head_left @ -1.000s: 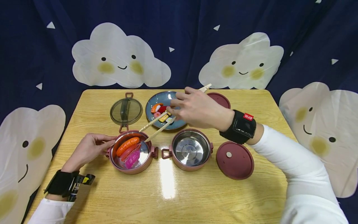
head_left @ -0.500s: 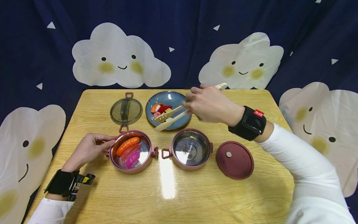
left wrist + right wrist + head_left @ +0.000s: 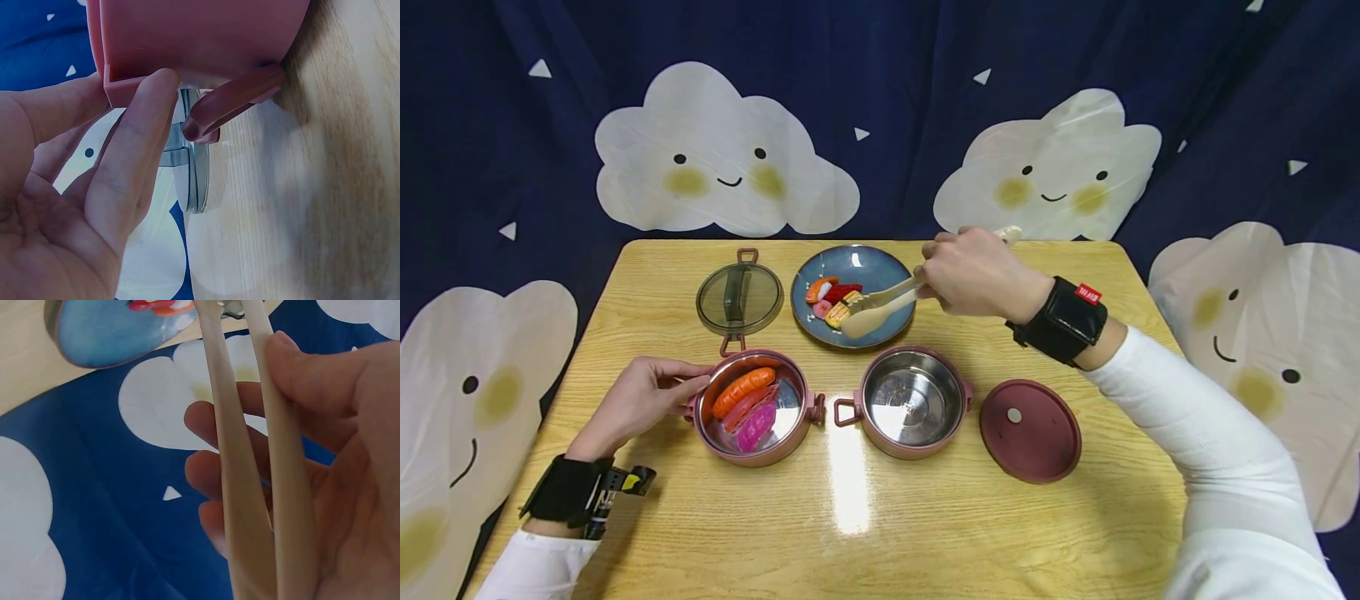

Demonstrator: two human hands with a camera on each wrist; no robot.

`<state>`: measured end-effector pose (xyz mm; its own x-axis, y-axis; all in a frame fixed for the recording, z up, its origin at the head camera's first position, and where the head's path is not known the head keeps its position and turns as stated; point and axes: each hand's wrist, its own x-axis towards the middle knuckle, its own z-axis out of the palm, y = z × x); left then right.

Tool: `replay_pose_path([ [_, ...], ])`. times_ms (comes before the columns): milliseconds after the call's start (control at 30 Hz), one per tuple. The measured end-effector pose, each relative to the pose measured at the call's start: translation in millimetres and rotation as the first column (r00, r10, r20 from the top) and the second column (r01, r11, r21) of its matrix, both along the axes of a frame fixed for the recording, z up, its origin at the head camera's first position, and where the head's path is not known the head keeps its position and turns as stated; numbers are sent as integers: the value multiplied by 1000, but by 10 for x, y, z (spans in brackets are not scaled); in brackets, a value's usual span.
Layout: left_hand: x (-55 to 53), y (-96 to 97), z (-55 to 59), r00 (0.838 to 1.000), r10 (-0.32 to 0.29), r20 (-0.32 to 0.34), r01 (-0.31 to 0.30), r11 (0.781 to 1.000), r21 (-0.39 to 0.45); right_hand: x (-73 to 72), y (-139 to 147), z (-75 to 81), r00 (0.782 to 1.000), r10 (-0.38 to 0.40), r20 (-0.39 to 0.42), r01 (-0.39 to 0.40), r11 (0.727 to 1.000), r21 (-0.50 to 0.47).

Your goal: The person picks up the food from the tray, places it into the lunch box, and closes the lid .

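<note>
My left hand (image 3: 643, 393) pinches the side handle of the left pink pot (image 3: 760, 457); in the left wrist view, fingertips press on the pink bracket (image 3: 125, 92). Inside that pot lie an orange toy sausage (image 3: 743, 392), a red translucent piece (image 3: 747, 410) and a magenta piece (image 3: 756, 427). My right hand (image 3: 973, 273) grips beige tongs (image 3: 872, 318), fingers and thumb around their two arms in the right wrist view. The tong tips hover over the blue plate (image 3: 876, 262), beside a yellow toy piece (image 3: 837, 315); whether they touch anything, I cannot tell.
Red and orange toy foods (image 3: 842, 292) also lie on the plate. A second pink pot (image 3: 913, 408) stands in the middle, its metal floor showing. A glass lid (image 3: 762, 293) lies behind the left pot. At right is a dark red lid (image 3: 1033, 442).
My right hand has drawn the tongs back and right, from the left pot's rim to over the plate, their tips now closer together. My left hand stays on the pot handle.
</note>
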<state>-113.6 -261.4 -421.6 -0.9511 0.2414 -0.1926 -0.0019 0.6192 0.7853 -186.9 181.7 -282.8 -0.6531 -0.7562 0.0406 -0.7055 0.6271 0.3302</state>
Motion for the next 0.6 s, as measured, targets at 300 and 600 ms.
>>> replay_pose_path([
  [300, 1, 7, 2, 1000, -2, 1, 2, 1000, 5, -126, 99, -94, 997, -29, 69, 29, 1000, -5],
  [600, 2, 5, 1, 1000, -2, -1, 2, 1000, 6, -165, 102, -125, 992, -61, 111, 62, 998, -5],
])
